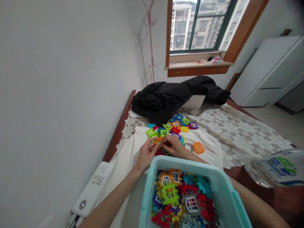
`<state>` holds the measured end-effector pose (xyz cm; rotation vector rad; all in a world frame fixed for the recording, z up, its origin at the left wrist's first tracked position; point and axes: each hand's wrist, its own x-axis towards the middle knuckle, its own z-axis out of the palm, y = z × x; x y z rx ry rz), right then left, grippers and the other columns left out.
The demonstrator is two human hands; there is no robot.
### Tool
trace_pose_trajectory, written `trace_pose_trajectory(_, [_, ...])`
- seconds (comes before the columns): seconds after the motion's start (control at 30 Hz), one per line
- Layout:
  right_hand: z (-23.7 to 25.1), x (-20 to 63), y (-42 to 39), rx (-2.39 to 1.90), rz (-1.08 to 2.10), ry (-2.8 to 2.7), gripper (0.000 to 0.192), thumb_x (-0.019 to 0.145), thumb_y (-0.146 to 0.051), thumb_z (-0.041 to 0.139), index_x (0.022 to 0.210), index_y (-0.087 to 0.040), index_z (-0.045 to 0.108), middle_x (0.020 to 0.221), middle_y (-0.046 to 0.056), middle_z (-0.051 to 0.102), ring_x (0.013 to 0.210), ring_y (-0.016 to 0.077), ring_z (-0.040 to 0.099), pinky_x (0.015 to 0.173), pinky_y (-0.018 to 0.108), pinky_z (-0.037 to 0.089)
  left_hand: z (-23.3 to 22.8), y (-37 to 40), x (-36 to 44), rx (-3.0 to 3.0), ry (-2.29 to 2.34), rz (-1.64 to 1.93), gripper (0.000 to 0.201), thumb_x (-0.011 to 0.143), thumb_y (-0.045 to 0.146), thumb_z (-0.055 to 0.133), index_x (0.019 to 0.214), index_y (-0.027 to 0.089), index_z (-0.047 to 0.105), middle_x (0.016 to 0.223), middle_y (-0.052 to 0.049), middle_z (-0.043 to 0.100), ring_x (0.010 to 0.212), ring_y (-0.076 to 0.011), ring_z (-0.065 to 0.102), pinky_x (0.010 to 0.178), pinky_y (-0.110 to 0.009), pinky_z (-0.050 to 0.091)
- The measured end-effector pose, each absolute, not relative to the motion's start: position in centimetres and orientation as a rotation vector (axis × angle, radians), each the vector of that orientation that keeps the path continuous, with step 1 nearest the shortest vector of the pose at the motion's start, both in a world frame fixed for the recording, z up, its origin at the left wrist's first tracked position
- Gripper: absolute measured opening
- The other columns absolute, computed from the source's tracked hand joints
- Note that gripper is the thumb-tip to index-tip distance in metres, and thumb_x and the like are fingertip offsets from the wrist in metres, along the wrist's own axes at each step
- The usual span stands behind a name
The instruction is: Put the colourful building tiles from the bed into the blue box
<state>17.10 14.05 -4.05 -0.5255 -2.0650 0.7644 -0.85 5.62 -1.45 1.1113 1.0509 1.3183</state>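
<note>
Both hands meet over the near edge of a loose pile of toothed plastic tiles (174, 126) on a cream cloth (128, 158). Left hand (146, 154) and right hand (173, 145) are close together, fingertips pinched from either side on one small orange tile (158, 141); it is mostly hidden by the fingers, so its long axis and facing cannot be told. It sits at the pile's near-left edge, just above the cloth. One flat orange tile (198, 147) lies apart to the right, face up. Pile count uncertain: well over a dozen pieces, green, blue, red, yellow, purple, overlapping. One teal bin (215, 177) nearest the camera, open-topped, holding a jumbled layer of the same tiles, several with white window inserts; too tangled to count. One black garment (171, 96) heaped behind the pile. One white remote-like device (92, 186) at left. One clear plastic bottle (275, 167) lying at right, on its side.
</note>
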Motion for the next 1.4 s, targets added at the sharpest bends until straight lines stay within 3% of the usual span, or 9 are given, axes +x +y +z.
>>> trace_pose_trajectory(0.5, [-4.37, 17.07, 14.3, -0.53, 0.875, -2.031, 0.013, 0.099, -0.032, 0.065, 0.09, -0.023, 0.067, 0.081, 0.003, 0.07, 0.071, 0.0178, 0.063, 0.066, 0.029, 0.048, -1.82, 5.44, -1.08, 1.223, 1.13, 1.314, 0.044, 0.093, 0.042, 0.072, 0.128, 0.017, 0.06, 0.109, -0.013, 0.08, 0.098, -0.0237, 0.077, 0.092, -0.033, 0.057])
trace_pose_trajectory(0.67, [-4.1, 17.16, 14.16, -0.566, 0.879, -1.998, 0.014, 0.1, -0.035, 0.065, 0.094, -0.023, 0.067, 0.087, 0.005, 0.073, 0.078, 0.0199, 0.066, 0.072, 0.032, 0.051, -1.52, 5.36, -0.98, 1.196, 1.148, 1.329, 0.047, 0.091, 0.044, 0.075, 0.127, 0.018, 0.06, 0.1, -0.01, 0.08, 0.089, -0.0229, 0.076, 0.085, -0.033, 0.058])
trace_pose_trajectory(0.9, [-4.28, 17.03, 14.21, -0.586, 0.869, -2.007, 0.014, 0.099, -0.035, 0.067, 0.092, -0.023, 0.067, 0.086, 0.005, 0.074, 0.073, 0.0196, 0.066, 0.068, 0.032, 0.051, -1.44, 5.45, -0.89, 1.191, 1.14, 1.312, 0.047, 0.09, 0.044, 0.076, 0.126, 0.017, 0.061, 0.091, -0.008, 0.079, 0.082, -0.0216, 0.075, 0.083, -0.033, 0.058])
trace_pose_trajectory(1.4, [-4.5, 16.82, 14.08, -0.668, 0.948, -1.933, 0.017, 0.096, -0.037, 0.069, 0.09, -0.023, 0.061, 0.077, 0.001, 0.068, 0.065, 0.0168, 0.06, 0.059, 0.028, 0.048, -1.48, 5.45, -1.05, 1.151, 1.11, 1.256, 0.05, 0.084, 0.045, 0.082, 0.12, 0.017, 0.061, 0.1, -0.012, 0.083, 0.088, -0.0224, 0.078, 0.083, -0.032, 0.058])
